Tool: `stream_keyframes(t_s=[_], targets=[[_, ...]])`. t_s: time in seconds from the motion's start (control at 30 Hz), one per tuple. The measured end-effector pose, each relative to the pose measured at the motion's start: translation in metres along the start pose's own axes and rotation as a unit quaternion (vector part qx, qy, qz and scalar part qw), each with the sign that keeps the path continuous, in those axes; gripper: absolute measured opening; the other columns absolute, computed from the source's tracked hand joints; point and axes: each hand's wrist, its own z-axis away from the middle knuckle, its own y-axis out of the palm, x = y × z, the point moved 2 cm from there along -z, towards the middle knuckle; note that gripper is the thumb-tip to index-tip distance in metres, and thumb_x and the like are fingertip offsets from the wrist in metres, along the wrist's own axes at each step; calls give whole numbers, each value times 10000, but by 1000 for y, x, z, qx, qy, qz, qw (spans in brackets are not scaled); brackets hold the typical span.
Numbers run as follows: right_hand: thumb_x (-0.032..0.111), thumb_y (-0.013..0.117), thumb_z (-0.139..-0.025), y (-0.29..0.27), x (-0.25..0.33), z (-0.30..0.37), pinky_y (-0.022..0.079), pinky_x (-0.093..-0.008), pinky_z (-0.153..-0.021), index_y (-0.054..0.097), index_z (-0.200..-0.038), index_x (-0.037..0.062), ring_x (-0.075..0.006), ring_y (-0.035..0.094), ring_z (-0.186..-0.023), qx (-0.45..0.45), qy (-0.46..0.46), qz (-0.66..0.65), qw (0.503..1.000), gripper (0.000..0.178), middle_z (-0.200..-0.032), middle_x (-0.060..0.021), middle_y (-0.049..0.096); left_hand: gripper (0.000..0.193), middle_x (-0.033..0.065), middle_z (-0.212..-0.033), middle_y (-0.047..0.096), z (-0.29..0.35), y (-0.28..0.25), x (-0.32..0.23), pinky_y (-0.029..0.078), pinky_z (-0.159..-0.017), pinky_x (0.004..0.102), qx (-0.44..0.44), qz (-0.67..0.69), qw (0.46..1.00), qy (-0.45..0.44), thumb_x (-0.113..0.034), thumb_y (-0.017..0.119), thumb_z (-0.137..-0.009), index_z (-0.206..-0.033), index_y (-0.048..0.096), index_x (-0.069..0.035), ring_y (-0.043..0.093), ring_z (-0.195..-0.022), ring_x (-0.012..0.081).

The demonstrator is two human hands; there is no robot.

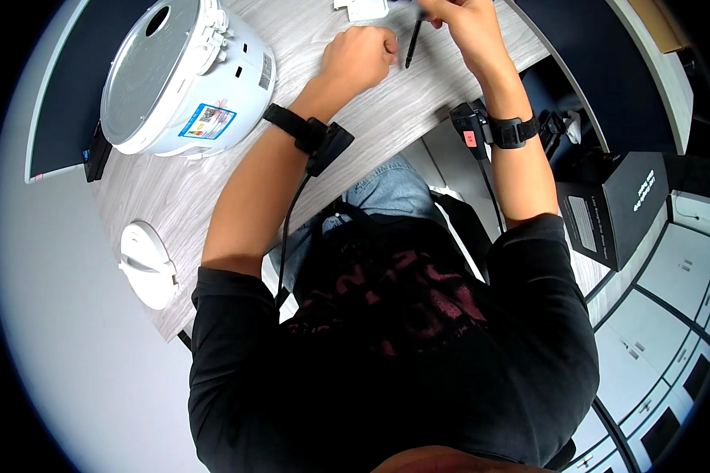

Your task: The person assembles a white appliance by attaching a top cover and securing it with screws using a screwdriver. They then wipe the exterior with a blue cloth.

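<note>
My right hand (469, 27) is at the top edge, its fingers closed round the upper end of a screwdriver (413, 43). The thin black shaft points down toward the desk, and its upper end is partly hidden and blurred. To the left of it, my left hand (359, 57) rests on the desk as a curled fist. What lies inside those fingers, if anything, is hidden. Just beyond the fist is a white plastic piece (367, 9), cut off by the picture's top edge.
A large white lidded bucket (237, 94) stands left of my left forearm on the wood-grain desk (292, 27). Nearer lies a round white plastic part (147, 268). A dark partition (592, 47) and a black box (619, 209) are on the right. Cables hang from both wrist straps.
</note>
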Motion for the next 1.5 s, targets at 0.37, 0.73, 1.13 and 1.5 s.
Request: stream_keyframes(t_s=[0.37, 0.73, 1.13, 1.5], targets=[[114, 735, -926, 33, 24, 4, 430, -222, -590, 707, -966, 21, -60, 543, -646, 35, -14, -15, 999, 105, -793, 17, 646, 121, 60, -800, 762, 57, -32, 29, 531, -639, 252, -81, 216, 973, 11, -89, 740, -865, -971, 766, -35, 684, -686, 94], [151, 758, -924, 118, 66, 4, 426, -207, -581, 689, -975, 23, -57, 562, -650, 192, -58, -113, 973, 154, -794, 14, 651, 223, 100, -1009, 759, 158, -69, 59, 586, -821, 223, -167, 338, 926, -34, 33, 717, -929, -1151, 690, 24, 739, -949, 130], [145, 762, -935, 179, 77, 15, 449, -196, -594, 694, -1025, 11, -47, 581, -677, 267, -52, -142, 952, 175, -819, 6, 669, 250, 129, -1048, 756, 197, -88, 65, 594, -836, 274, -258, 247, 934, -5, 61, 704, -926, -1173, 674, 58, 749, -1000, 183], [155, 762, -941, 196, 93, 13, 473, -196, -623, 712, -1091, 2, -57, 594, -699, 371, -52, -141, 916, 220, -832, -8, 671, 275, 119, -1047, 762, 210, -103, 77, 587, -854, 278, -186, 377, 907, -13, 72, 705, -908, -1181, 684, 53, 745, -954, 164]])
